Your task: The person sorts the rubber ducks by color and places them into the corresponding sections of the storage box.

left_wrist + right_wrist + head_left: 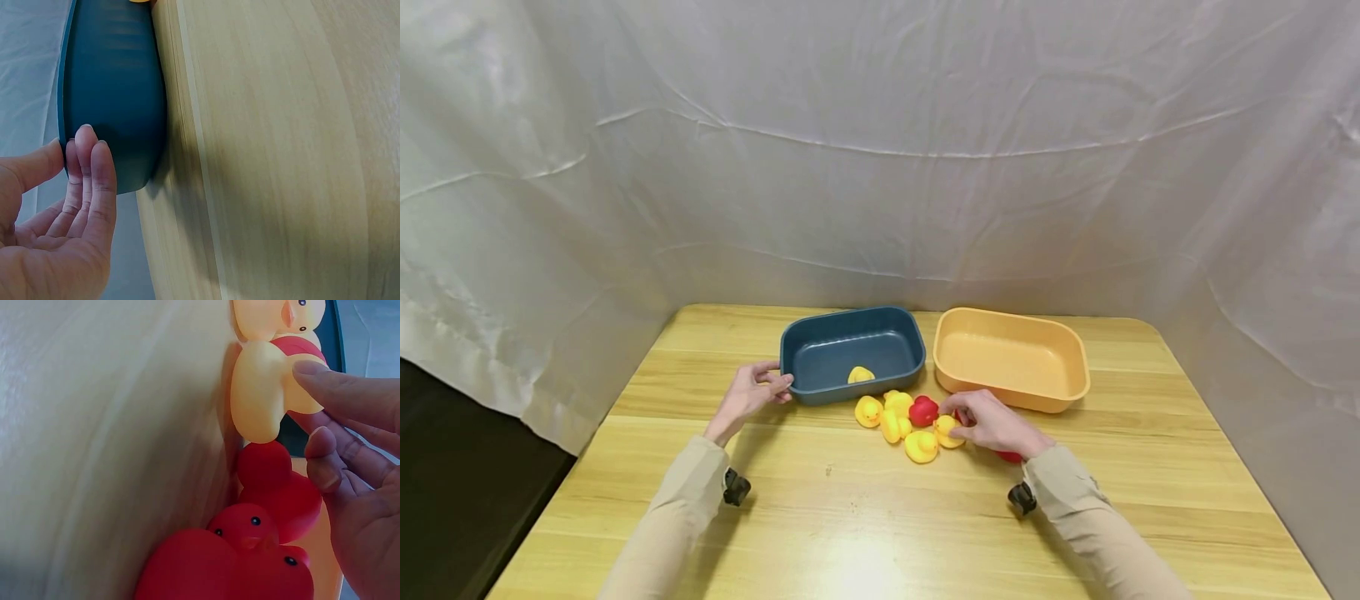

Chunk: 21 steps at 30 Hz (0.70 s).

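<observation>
My left hand (751,398) holds the near left corner of a dark blue tray (850,393). In the left wrist view its thumb is at the rim and the fingers (100,187) lie along the outer wall. A yellow rubber duck (861,375) sits inside this tray. My right hand (992,419) pinches another yellow rubber duck (256,394) at its head, thumb on the near side, the other fingers partly hidden behind. That duck is at the table surface, among several yellow ducks (921,447) and a red duck (923,411). More red ducks (194,569) lie under the right hand.
An orange tray (1011,396) stands to the right of the blue one, with no ducks seen in it. Both stand toward the back of the wooden table (850,517). A pale curtain (880,167) hangs behind and at the sides.
</observation>
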### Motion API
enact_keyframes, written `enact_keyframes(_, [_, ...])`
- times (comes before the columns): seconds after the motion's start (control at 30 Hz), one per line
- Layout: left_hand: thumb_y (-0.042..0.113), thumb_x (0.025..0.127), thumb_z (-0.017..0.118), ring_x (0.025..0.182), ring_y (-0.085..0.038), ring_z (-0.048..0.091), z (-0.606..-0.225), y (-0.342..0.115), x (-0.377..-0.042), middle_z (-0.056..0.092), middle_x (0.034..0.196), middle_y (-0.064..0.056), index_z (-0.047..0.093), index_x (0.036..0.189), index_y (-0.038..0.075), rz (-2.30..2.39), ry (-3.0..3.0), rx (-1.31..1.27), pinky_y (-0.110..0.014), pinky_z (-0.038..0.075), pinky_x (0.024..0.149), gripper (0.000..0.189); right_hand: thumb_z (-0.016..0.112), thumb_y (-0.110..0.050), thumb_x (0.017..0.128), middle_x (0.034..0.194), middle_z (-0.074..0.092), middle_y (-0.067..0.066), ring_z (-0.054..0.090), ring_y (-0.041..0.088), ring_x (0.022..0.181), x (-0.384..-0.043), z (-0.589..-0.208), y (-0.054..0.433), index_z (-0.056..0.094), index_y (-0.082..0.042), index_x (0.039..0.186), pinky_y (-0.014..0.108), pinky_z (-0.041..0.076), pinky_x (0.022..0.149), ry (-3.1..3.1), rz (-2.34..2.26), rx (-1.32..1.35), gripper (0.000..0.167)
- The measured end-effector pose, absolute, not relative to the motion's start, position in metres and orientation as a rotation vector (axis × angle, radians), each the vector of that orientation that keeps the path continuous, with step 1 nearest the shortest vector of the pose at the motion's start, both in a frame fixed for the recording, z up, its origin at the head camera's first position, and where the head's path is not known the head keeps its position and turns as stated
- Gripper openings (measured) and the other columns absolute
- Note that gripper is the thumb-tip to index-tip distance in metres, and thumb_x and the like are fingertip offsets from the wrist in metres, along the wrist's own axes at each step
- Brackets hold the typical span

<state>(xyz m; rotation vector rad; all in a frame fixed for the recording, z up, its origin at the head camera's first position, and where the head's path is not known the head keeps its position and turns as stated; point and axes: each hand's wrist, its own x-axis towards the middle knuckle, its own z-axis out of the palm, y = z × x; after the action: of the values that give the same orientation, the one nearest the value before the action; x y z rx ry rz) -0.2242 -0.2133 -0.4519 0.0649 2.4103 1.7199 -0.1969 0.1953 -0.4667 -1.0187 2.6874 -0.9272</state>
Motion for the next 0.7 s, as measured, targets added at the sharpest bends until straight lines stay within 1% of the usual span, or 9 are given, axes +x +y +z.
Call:
enact_keyframes(0.13, [0.006,0.100,0.060,0.070,-0.012,0.072,-0.452,-0.213,-0.224,0.071,0.100,-0.024,0.038,0.144,-0.018,1.726,2.403,0.072,-0.034,0.064,0.079,0.055,0.079,-0.007,0.085,0.073,0.055,0.000,0.048,0.009,0.067,-0.197,-0.467,0.197,0.073,-0.004,0.106,0.017,0.038,0.061,2.694,-0.957,-1.030,0.023])
enact_keyframes(0.4, [0.008,0.100,0.061,0.073,-0.014,0.073,-0.454,-0.213,-0.225,0.071,0.097,-0.019,0.038,0.145,-0.017,1.715,2.409,0.063,-0.037,0.064,0.082,0.057,0.078,-0.007,0.086,0.075,0.055,-0.002,0.050,0.013,0.068,-0.196,-0.463,0.196,0.073,-0.003,0.109,0.017,0.039,0.061,2.705,-1.007,-1.020,0.024])
enact_keyframes(0.6, [0.010,0.099,0.063,0.073,-0.014,0.073,-0.454,-0.214,-0.225,0.071,0.097,-0.018,0.037,0.145,-0.018,1.714,2.407,0.064,-0.037,0.064,0.082,0.060,0.079,-0.007,0.086,0.076,0.055,-0.001,0.050,0.013,0.069,-0.198,-0.459,0.195,0.073,-0.004,0.108,0.022,0.042,0.061,2.707,-1.062,-1.026,0.023])
enact_keyframes(0.7, [0.011,0.099,0.063,0.073,-0.015,0.073,-0.454,-0.214,-0.224,0.072,0.096,-0.018,0.038,0.145,-0.017,1.715,2.407,0.056,-0.037,0.064,0.082,0.059,0.079,-0.009,0.086,0.075,0.056,-0.001,0.051,0.017,0.070,-0.199,-0.457,0.193,0.073,-0.004,0.109,0.024,0.043,0.062,2.703,-1.078,-1.028,0.024])
